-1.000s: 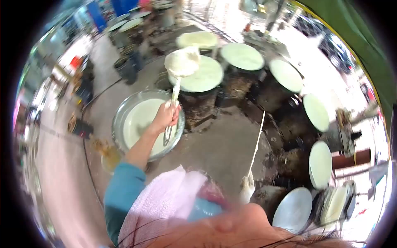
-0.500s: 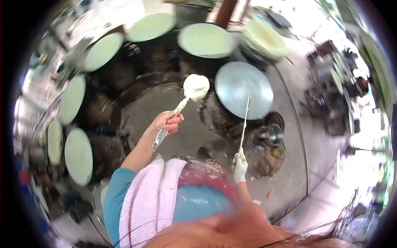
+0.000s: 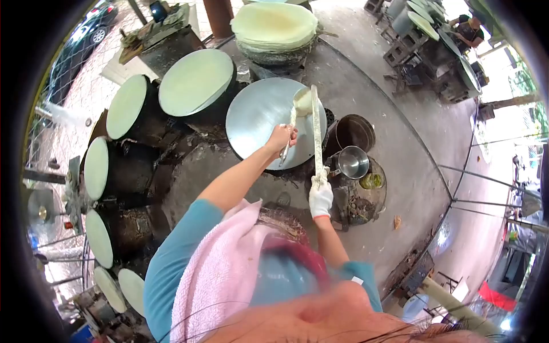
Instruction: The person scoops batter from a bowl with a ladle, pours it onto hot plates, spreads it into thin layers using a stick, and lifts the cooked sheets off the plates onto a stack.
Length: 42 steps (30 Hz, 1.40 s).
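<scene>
My bare left hand [image 3: 281, 139] is closed round the handle of a ladle [image 3: 303, 103], whose bowl holds pale batter over the right part of a bare grey round pan [image 3: 260, 120]. In my gloved right hand [image 3: 321, 195] is a long, flat, batter-smeared stick [image 3: 316, 128], upright in view, its blade over the pan's right edge beside the ladle. Whether ladle and stick touch, I cannot tell. Behind the pan is a stack of pale green round sheets [image 3: 274, 28].
Pans covered with pale sheets [image 3: 197, 83] curve down the left side. Right of the stick are a dark bucket [image 3: 355, 134], a metal pot [image 3: 353, 162] and a bowl with green stuff [image 3: 372, 180]. A person [image 3: 470, 33] is at the far upper right, near more pans.
The view has swung round from the batter basin to the bare pan. The ladle has come over this pan, close to the stick, which now shows its broad side.
</scene>
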{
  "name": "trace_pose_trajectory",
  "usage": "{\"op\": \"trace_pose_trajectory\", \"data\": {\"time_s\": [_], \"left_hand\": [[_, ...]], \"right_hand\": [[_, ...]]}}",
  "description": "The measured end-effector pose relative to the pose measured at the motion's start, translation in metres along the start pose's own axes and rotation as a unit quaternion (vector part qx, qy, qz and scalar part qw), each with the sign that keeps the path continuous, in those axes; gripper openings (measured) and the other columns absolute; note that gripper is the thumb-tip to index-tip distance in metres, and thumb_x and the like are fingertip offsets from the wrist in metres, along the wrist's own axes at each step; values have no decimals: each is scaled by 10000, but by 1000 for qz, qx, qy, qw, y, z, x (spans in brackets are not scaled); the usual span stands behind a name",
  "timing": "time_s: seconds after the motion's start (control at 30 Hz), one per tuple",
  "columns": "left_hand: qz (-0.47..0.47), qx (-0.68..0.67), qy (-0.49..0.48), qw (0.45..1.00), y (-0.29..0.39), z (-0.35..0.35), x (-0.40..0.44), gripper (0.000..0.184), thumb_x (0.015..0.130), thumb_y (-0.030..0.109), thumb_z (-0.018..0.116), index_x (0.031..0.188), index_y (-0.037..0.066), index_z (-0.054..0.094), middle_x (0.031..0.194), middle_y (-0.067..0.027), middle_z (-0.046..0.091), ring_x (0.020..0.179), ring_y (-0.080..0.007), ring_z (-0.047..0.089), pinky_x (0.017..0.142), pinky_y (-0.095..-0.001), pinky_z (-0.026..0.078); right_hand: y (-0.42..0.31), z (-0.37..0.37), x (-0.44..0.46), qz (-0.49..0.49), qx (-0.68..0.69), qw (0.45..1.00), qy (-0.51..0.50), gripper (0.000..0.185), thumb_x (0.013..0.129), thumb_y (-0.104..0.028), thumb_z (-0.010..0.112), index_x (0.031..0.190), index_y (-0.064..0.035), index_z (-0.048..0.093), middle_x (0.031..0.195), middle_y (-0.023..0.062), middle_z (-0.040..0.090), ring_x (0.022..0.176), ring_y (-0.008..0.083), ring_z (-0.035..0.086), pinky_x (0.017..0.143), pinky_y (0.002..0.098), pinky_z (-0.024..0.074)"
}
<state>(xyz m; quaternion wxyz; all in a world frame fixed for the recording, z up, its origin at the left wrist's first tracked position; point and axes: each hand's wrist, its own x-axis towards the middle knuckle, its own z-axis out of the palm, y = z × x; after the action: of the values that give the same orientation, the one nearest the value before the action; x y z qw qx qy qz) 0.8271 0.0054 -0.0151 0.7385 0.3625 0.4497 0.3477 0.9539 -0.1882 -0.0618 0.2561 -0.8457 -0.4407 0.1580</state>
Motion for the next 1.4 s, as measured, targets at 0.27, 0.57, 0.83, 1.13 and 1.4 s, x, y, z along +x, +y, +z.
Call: {"op": "trace_pose_trajectory", "data": {"time_s": [0.27, 0.57, 0.83, 1.13, 1.4], "left_hand": [[181, 334, 99, 920, -1, -60, 17, 247, 880, 158, 577, 999, -57, 553, 717, -166, 596, 623, -265, 593, 605, -380, 461], [265, 378, 31, 886, 88, -177, 2, 224, 908, 144, 556, 1011, -55, 545, 759, -208, 585, 633, -273, 560, 610, -368, 450], [200, 395, 29, 896, 91, -228, -22, 162, 901, 125, 547, 891, -36, 534, 697, -132, 522, 641, -170, 473, 607, -331, 415], [109, 270, 91, 952, 88, -249, -56, 109, 922, 115, 547, 884, 17, 517, 633, -18, 467, 568, -83, 423, 516, -260, 359], [115, 246, 178, 946, 82, -242, -84, 89, 941, 108, 512, 891, 37, 491, 594, 23, 443, 472, -48, 408, 404, -227, 316]], "right_hand": [[-14, 70, 13, 25, 217, 976, 10, 431, 947, -266, 531, 1344, -104, 491, 770, 100, 652, 633, 302, 604, 597, 424, 487], [-28, 105, 29, 112, 363, 918, 112, 331, 964, -204, 536, 1262, -68, 583, 868, 7, 650, 748, 74, 581, 640, 210, 470], [-107, 88, 49, 104, 254, 961, -47, 334, 945, -185, 559, 1242, -34, 584, 902, 13, 654, 826, 109, 596, 761, 257, 482], [-105, 91, 60, 201, 471, 844, -161, 357, 926, -171, 593, 1253, -29, 583, 865, -67, 585, 646, 25, 451, 563, 176, 381], [-28, 66, 102, 179, 494, 821, -223, 355, 933, -123, 575, 1276, -33, 566, 852, -71, 593, 610, 18, 460, 506, 164, 358]]}}
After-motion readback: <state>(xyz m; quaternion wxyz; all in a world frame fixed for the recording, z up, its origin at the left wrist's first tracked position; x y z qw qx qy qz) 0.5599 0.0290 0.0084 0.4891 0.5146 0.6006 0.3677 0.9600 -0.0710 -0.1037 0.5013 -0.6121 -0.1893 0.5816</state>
